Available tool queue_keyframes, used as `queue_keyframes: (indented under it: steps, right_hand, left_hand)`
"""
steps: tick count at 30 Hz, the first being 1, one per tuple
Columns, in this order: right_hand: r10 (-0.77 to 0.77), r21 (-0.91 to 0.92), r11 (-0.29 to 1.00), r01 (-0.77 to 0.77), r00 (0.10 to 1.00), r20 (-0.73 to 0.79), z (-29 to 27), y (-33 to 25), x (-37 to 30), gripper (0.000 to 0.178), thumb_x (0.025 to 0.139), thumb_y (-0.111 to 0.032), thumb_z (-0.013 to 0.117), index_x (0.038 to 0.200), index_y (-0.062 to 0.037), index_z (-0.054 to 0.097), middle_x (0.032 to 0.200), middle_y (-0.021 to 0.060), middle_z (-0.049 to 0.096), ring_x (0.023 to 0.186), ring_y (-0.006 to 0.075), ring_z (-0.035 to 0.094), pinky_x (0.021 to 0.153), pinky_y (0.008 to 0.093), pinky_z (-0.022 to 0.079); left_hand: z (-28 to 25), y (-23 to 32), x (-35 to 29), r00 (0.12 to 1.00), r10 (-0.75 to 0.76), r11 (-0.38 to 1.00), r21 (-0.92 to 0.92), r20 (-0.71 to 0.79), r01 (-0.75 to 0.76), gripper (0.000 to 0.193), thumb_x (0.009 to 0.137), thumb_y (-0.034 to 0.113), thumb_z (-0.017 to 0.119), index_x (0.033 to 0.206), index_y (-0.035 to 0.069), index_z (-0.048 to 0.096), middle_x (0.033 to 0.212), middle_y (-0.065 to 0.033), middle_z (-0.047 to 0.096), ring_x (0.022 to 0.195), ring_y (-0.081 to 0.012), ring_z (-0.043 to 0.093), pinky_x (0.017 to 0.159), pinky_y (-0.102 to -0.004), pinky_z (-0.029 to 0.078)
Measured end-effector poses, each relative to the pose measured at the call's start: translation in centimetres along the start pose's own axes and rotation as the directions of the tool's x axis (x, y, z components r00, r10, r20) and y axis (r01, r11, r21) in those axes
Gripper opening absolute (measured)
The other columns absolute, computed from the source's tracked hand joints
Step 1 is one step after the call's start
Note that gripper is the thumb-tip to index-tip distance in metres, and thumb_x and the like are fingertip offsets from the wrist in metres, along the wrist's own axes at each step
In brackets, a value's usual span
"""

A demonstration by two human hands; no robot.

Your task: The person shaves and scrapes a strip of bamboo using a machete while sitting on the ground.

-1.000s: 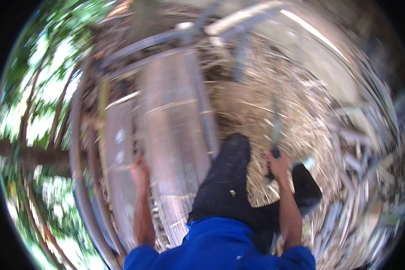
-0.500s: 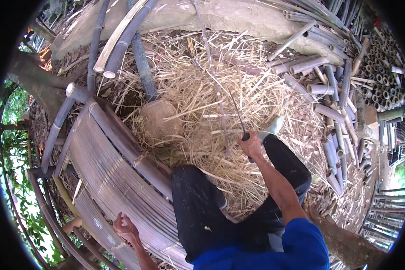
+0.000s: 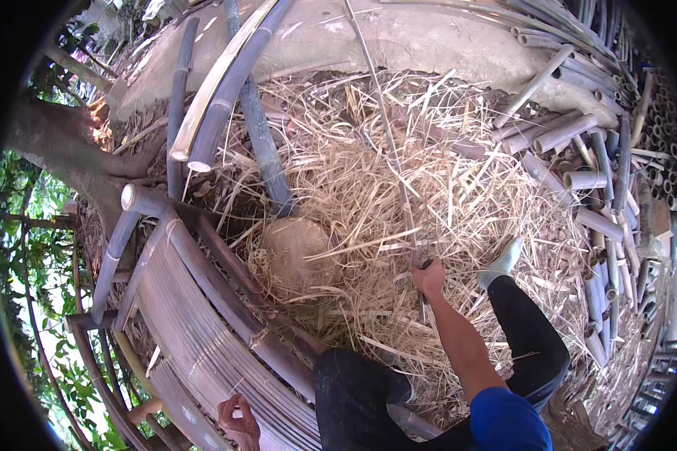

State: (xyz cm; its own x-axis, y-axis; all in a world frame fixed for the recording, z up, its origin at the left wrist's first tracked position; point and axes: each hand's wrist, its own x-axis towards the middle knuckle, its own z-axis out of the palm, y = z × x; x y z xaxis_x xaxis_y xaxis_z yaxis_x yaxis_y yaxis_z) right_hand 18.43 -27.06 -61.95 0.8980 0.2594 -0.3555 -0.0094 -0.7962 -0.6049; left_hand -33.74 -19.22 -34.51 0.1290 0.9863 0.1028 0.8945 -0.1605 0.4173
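My right hand [image 3: 429,279] is closed around the dark handle of a long, thin-bladed tool that looks like a knife, held over the shavings beyond my knees. Its blade is hard to separate from a slender stick [image 3: 387,124] running away from the hand. At the lower left, my left hand [image 3: 240,425] hovers by the slatted bamboo bench [image 3: 203,316], thumb and fingertip curled together in a pinch. A fine pale line shows at those fingertips; whether it is a held sliver is unclear. A round wooden block [image 3: 297,252] sits beyond my knees.
Loose bamboo shavings [image 3: 459,188] cover the ground ahead. A split bamboo pole [image 3: 237,90] juts in at upper left. Cut bamboo lengths [image 3: 568,131] are piled at right, near a stack of tubes [image 3: 666,143]. My foot [image 3: 502,259] rests on the shavings.
The view has shifted, so the scene sits lower and further right. My right arm has straightened and reaches further ahead with the tool. My left hand's fingers have curled into a pinch.
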Motion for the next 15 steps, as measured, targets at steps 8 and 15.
queue_keyframes:
  steps: [8,15]
  right_hand:
    - [-0.141,0.057,0.988,0.141,0.99,0.004,-7.3,-1.6,-6.6,0.058,0.065,-0.034,0.088,0.096,0.0064,0.06,0.083,0.0212,0.07,0.079,0.0365,0.07,0.072,0.0449,0.055]
    - [-0.216,-0.027,0.976,0.214,0.968,-0.129,-15.0,-1.1,-11.8,0.043,0.071,-0.021,0.082,0.102,0.0033,0.064,0.086,0.026,0.07,0.085,0.0445,0.07,0.074,0.0477,0.056]
  left_hand:
    - [0.0,6.9,3.3,0.992,0.121,0.973,-0.195,-0.03,-0.125,0.013,0.09,0.008,0.069,0.095,-0.003,0.073,0.079,-0.0119,0.065,0.07,-0.0217,0.062,0.068,-0.0339,0.05]
    - [-1.7,14.8,3.8,0.939,0.302,0.859,-0.379,-0.165,-0.343,0.008,0.086,0.003,0.072,0.094,0.001,0.074,0.081,-0.0125,0.067,0.07,-0.0217,0.063,0.069,-0.0332,0.052]
